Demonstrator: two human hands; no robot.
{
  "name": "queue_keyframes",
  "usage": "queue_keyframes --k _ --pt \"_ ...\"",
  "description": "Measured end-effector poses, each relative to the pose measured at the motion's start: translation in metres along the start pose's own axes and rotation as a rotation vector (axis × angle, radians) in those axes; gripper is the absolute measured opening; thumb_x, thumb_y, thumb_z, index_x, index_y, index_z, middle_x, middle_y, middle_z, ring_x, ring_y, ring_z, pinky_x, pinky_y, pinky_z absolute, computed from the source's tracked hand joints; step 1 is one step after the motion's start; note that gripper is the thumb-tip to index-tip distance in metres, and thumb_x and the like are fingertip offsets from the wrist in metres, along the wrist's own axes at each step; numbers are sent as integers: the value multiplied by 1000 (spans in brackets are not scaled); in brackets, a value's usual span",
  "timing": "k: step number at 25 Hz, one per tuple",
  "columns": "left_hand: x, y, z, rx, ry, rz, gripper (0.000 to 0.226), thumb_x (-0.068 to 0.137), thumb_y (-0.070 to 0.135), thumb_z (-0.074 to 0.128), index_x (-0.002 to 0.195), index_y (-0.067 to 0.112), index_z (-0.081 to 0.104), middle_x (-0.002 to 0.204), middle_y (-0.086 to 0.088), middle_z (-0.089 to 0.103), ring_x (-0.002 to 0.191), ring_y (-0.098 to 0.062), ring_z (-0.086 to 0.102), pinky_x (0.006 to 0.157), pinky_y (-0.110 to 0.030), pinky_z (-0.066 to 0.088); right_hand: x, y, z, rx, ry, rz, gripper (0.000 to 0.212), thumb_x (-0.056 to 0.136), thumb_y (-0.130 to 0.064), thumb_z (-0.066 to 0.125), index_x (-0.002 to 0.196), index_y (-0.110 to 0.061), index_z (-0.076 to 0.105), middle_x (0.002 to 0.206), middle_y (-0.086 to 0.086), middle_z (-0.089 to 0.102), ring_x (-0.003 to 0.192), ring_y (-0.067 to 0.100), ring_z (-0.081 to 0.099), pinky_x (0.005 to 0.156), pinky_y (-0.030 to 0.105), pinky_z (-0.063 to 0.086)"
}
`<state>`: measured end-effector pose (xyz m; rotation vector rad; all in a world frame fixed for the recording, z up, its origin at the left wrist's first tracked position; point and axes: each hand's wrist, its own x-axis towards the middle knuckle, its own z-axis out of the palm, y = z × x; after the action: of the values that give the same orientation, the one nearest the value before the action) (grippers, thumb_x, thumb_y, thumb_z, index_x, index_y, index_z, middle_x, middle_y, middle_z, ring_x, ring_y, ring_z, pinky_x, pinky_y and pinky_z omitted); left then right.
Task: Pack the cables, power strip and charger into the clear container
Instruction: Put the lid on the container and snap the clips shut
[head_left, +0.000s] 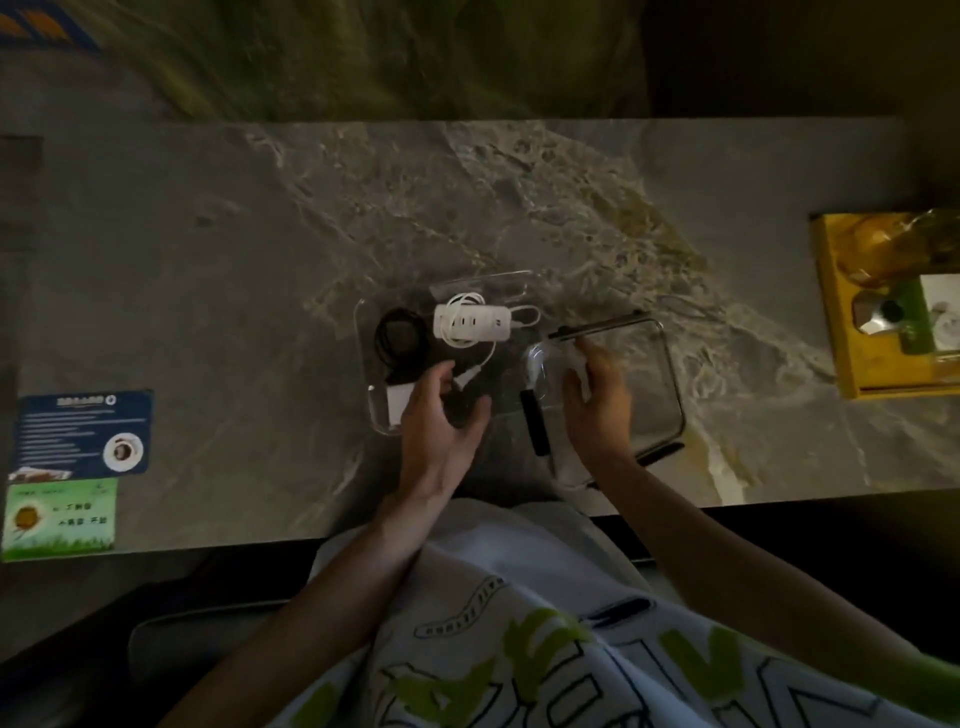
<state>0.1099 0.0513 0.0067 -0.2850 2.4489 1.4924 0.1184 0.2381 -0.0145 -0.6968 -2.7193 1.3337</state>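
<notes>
Head view: on the grey marble-patterned table (208, 291) stands the clear rectangular plastic container (370, 405), near the middle. Inside it lies the white oblong power strip (470, 323) with its thin white cable (462, 301) looped around it. To the left of the strip is the black coiled cable (400, 338), and near the front wall sits the small white square charger (399, 408).

The left hand (441, 415) hovers over the front right corner of the container. Its fingers are loosely bent and I see nothing gripped in them; a white plug (467, 375) lies just beside the fingertips.

Just right of the container lies the clear lid with black clips (670, 374). The right hand (597, 400) is over this lid with bent fingers, and something pale shows between them, but I cannot tell if it holds it.

A yellow box (852, 332) stands at the far right edge, and a blue card (83, 431) and a green card (57, 519) lie at the left.
</notes>
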Motion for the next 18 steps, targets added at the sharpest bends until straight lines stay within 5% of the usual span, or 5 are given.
queue_keyframes --k 7,13,18 --pt "12 9 23 30 -196 -83 56 72 37 82 120 18 59 100 7 65 94 -4 62 81 -15 49 9 1 -6 -33 -65 -32 47 93 -13 59 138 -4 48 144 11 47 132 21 44 104 15 28" --pt "22 20 33 50 -247 -19 37 74 26 82 99 30 56 83 21 60 80 2 62 75 -17 51 10 -2 -5 -38 -68 -61 46 91 -8 62 134 -1 51 143 13 48 131 23 45 104 13 27" --pt "24 23 38 109 -306 -18 42 73 37 81 108 23 63 89 18 60 81 3 59 66 -9 45 10 2 -7 -46 -95 -97 46 90 -7 62 134 -3 52 142 13 49 130 25 48 106 22 33"
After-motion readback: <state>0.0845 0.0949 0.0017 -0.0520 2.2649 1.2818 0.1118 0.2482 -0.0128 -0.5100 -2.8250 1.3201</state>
